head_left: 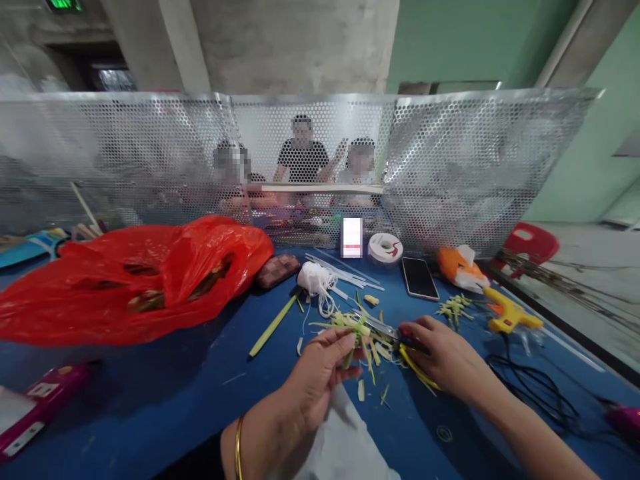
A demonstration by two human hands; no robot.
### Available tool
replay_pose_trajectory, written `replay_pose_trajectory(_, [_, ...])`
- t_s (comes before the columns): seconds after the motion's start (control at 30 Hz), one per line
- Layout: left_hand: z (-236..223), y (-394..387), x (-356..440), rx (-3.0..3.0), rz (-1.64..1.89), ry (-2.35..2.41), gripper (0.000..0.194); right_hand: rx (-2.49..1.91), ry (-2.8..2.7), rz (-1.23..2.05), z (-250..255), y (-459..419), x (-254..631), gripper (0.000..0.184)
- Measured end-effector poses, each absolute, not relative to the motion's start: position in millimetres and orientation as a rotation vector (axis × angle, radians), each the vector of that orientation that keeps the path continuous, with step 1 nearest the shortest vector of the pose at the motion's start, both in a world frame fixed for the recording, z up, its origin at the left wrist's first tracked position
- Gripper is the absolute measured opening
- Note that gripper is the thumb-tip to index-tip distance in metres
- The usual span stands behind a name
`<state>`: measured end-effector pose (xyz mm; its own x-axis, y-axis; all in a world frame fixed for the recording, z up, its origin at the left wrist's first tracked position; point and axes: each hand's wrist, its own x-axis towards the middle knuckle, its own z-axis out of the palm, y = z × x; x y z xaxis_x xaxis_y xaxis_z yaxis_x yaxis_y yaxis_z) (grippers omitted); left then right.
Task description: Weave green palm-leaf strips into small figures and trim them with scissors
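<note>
My left hand (pixel 320 373), a gold bangle at its wrist, pinches a pale green piece of plant stalk (pixel 359 327) between thumb and fingers. From the right, my right hand (pixel 443 357) grips a pair of scissors (pixel 381 325) by the dark handles. The metal blades point left and reach close to the stalk piece. Thin green and yellowish plant scraps (pixel 373 353) lie scattered below and around both hands. A longer green stalk (pixel 274 327) rests to the left, beside a bundle of white cord (pixel 317 280).
A red plastic bag (pixel 200 260) fills the left side. Glue sticks (pixel 345 272), a white spool (pixel 385 247) and a phone (pixel 420 278) lie further back. At right is a yellow glue gun (pixel 510 313) with black cable. A perforated metal screen (pixel 150 153) stands behind, with people beyond.
</note>
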<state>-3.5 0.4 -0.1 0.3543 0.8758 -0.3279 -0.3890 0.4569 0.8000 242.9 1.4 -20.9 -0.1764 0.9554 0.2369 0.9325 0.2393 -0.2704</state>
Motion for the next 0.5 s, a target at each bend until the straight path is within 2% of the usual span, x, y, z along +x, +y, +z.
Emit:
replay_pose_trajectory(0.1, [-2.8,-1.3,-1.5,0.651,0.954,0.864,0.028,-1.561,-1.895,0.284,-14.0,-1.1,232.2,0.03])
replay_pose_trajectory(0.3, [-5.5,-5.1,1.7,0.675,0.934,0.8,0.029,-1.314,-1.322,0.989,13.0,-8.4,170.1,0.032])
replay_pose_trajectory(0.5, [-13.4,-2.8,2.7,0.755,0.953,0.745,0.032,-1.257,-1.139,1.098,13.5,-8.8,139.9,0.031])
